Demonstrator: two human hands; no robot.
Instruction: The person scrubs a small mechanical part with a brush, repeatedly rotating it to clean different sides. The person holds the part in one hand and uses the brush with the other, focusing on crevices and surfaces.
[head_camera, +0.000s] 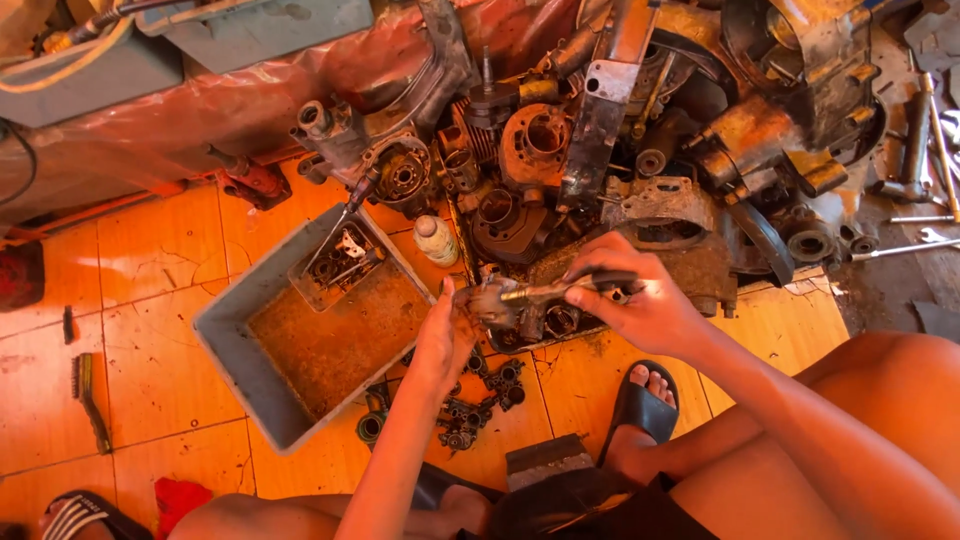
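The person sat low on the orange tiled floor (150, 260), knees wide, working over a heap of rusty, greasy engine parts (640, 150). The left hand (447, 335) was cupped around one end of a small grimy metal engine part (505, 303), grip closed on it and holding it up just above the floor. The right hand (640, 300) was clenched on the dark handle of a metal hand tool (560, 290), whose shaft lay across the top of that part. Whether its tip was seated on a fastener, I could not tell from where I stood; fingers and grime hid it.

As for progress, I'd judge it was well into the middle. A cluster of small dark loose pieces (480, 400) already lay on the tiles just below the hands, and more sat in the little inner tray (340, 262) of the grey rectangular plastic tub (262, 352), its floor filmed with brown oily residue. A small white plastic bottle (436, 240) stood between tub and heap. So several bits looked already stripped and set aside, but the piece in hand seemed yet unfinished, and the big pile behind it looked largely untouched. A wire brush (90, 395) lay well apart at the left.
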